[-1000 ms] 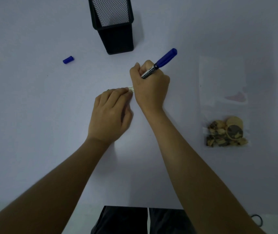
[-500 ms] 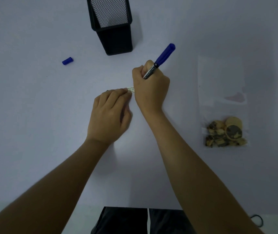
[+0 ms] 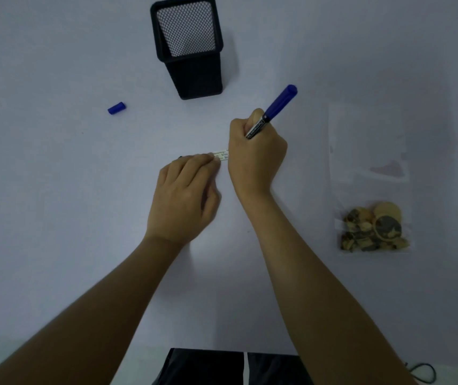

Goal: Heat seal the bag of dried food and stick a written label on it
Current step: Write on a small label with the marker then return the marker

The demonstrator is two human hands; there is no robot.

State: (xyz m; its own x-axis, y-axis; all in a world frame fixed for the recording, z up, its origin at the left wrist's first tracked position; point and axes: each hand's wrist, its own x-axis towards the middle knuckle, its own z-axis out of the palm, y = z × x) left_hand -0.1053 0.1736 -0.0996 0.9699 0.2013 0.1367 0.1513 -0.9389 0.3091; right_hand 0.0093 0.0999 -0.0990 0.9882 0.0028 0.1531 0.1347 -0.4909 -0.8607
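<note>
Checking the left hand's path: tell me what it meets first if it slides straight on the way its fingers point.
The left hand points up-right; its fingertips already press the label. Next comes the right hand, holding the pen.

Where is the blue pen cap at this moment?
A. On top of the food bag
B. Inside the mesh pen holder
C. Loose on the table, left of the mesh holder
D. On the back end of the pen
C: the pen cap lies alone on the table, left of the mesh holder.
</note>
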